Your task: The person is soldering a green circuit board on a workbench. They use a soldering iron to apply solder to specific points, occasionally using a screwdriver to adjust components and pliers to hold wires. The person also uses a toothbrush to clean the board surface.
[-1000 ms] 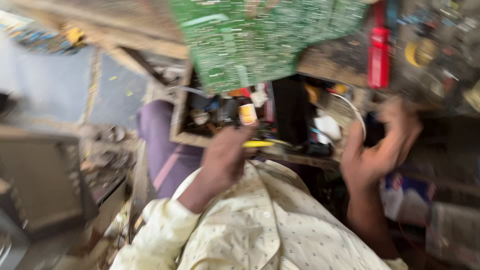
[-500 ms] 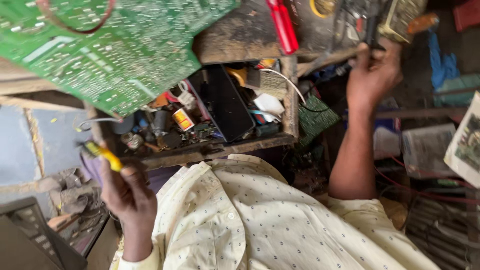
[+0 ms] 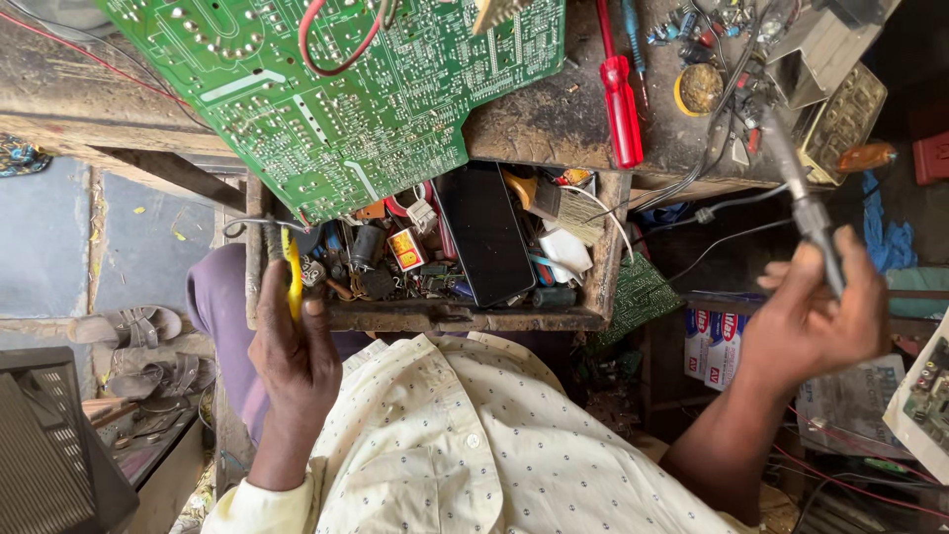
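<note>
Left hand (image 3: 294,351) grips yellow-handled pliers (image 3: 292,272); right hand (image 3: 816,321) clasps soldering iron (image 3: 803,203).

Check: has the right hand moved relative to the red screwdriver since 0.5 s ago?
Yes. The right hand sat level with the red screwdriver; now it is lower, holding a soldering iron.

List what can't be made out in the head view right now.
- Yellow-handled tool: working end hidden among the clutter in the wooden drawer; left hand covers the lower handle.
- Soldering iron: the tip is lost against bench clutter; right hand hides its grip.
- Green circuit board: cut off by the top edge.
- Drawer's small parts: too small to identify.
</note>
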`<action>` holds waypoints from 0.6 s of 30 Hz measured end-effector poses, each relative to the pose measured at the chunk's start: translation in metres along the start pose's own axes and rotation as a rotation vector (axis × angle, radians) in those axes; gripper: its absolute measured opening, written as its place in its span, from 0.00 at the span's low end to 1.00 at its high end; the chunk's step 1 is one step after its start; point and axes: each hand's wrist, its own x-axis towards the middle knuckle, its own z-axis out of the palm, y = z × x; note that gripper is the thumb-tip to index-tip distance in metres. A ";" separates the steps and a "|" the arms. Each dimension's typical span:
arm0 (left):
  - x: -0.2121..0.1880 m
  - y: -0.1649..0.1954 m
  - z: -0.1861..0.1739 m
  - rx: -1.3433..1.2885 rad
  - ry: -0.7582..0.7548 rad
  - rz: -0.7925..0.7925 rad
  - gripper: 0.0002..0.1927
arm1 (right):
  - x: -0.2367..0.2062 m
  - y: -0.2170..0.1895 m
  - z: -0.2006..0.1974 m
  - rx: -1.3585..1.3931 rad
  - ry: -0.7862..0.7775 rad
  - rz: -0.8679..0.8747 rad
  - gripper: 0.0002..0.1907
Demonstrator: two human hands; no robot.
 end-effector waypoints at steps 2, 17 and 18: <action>0.004 0.001 0.003 -0.004 -0.007 0.005 0.23 | -0.006 -0.005 0.001 0.105 -0.071 -0.197 0.10; 0.003 -0.015 0.001 -0.175 0.143 0.036 0.17 | -0.040 -0.038 0.079 0.517 -0.211 -0.131 0.09; 0.004 -0.017 0.005 -0.243 0.173 0.020 0.15 | -0.043 -0.038 0.082 0.590 -0.249 -0.090 0.09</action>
